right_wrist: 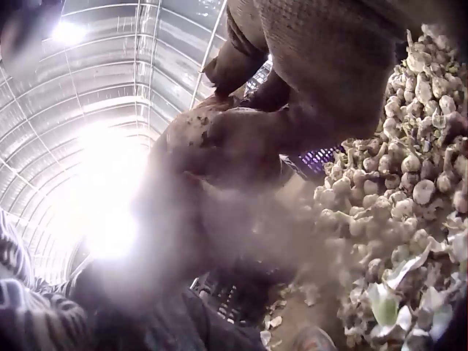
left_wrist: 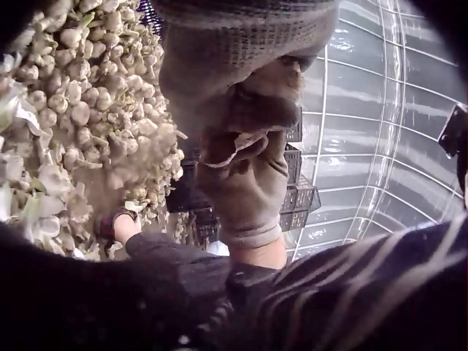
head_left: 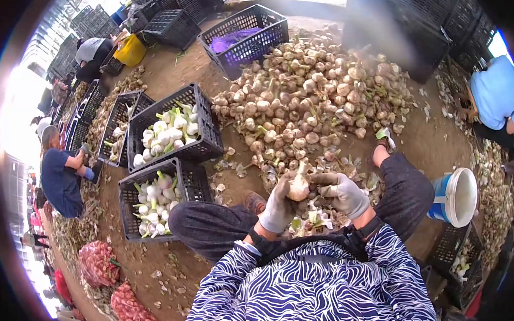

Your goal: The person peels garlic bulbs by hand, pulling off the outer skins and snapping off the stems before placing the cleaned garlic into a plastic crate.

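In front of the lap, my gloved left hand (head_left: 277,208) grips a garlic bulb (head_left: 299,188), its stem end up. My gloved right hand (head_left: 346,194) is close on the bulb's right side, fingers bent toward it. Seen from the left wrist, a papery strip of garlic skin (left_wrist: 245,148) shows at the right hand's curled fingers (left_wrist: 248,186). Both gloves are soiled at the fingers. In the right wrist view the left hand (right_wrist: 227,146) partly hides the bulb. Below the hands lie loose peelings (head_left: 315,218), and a large heap of unpeeled garlic (head_left: 306,96) spreads ahead.
To the left stand two black crates (head_left: 202,137) (head_left: 198,185) of peeled white garlic. A crate with purple netting (head_left: 239,62) stands behind the heap. On the right is a white-and-blue bucket (head_left: 465,198). Red net sacks (head_left: 99,265) lie at lower left; other people sit on both sides.
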Action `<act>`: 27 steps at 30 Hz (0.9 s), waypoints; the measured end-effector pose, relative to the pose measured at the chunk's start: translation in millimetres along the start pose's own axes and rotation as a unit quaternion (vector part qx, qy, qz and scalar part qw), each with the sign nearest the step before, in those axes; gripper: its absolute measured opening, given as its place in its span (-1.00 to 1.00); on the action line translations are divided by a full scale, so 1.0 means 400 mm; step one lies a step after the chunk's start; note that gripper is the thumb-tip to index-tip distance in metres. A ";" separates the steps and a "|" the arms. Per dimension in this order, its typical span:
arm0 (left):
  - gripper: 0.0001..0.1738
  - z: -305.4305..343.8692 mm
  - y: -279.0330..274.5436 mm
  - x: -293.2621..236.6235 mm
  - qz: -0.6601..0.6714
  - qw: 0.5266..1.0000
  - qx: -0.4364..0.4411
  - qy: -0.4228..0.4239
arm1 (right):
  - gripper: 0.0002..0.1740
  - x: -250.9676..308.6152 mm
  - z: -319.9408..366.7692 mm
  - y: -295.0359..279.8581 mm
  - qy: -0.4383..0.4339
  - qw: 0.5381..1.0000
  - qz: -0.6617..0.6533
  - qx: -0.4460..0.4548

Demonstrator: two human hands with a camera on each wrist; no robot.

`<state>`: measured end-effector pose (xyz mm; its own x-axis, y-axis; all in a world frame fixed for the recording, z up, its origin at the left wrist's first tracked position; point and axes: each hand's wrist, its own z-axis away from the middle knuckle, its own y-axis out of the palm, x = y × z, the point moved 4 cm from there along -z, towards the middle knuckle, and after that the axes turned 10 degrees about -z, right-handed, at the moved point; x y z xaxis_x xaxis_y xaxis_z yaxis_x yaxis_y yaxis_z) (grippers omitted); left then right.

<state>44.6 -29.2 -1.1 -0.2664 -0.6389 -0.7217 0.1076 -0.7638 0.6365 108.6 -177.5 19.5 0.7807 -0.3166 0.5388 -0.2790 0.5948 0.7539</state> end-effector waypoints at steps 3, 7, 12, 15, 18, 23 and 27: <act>-0.24 -0.001 -0.005 -0.007 -0.024 1.000 -0.008 0.012 | -0.61 -0.008 -0.009 0.004 -0.042 0.998 0.045 -0.032; -0.31 0.007 0.005 -0.034 -0.171 0.981 -0.046 0.075 | -0.68 -0.001 -0.013 0.025 -0.107 0.963 0.238 -0.072; -0.36 -0.003 -0.006 -0.032 -0.410 0.880 -0.111 0.215 | -0.66 0.012 -0.021 0.041 -0.157 0.879 0.434 -0.122; -0.35 0.005 0.012 -0.044 -0.306 0.934 -0.127 0.136 | -0.69 0.006 -0.039 0.047 -0.216 0.812 0.511 -0.181; -0.26 0.005 0.001 -0.010 -0.143 0.985 -0.088 0.040 | -0.81 -0.021 -0.059 0.016 -0.287 0.733 0.584 -0.200; -0.17 -0.005 -0.054 0.023 0.081 0.992 0.043 -0.084 | -0.72 -0.014 -0.058 0.008 -0.212 0.898 0.377 -0.081; -0.09 -0.007 -0.037 -0.003 -0.010 0.996 -0.009 -0.084 | -0.70 -0.003 -0.067 0.028 -0.106 0.971 0.216 -0.015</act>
<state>46.0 -17.5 -10.3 -0.4258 -0.6005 -0.6768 0.1175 -0.7784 0.6167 119.4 -150.7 17.1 0.4606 -0.1770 0.8698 -0.5354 0.7261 0.4313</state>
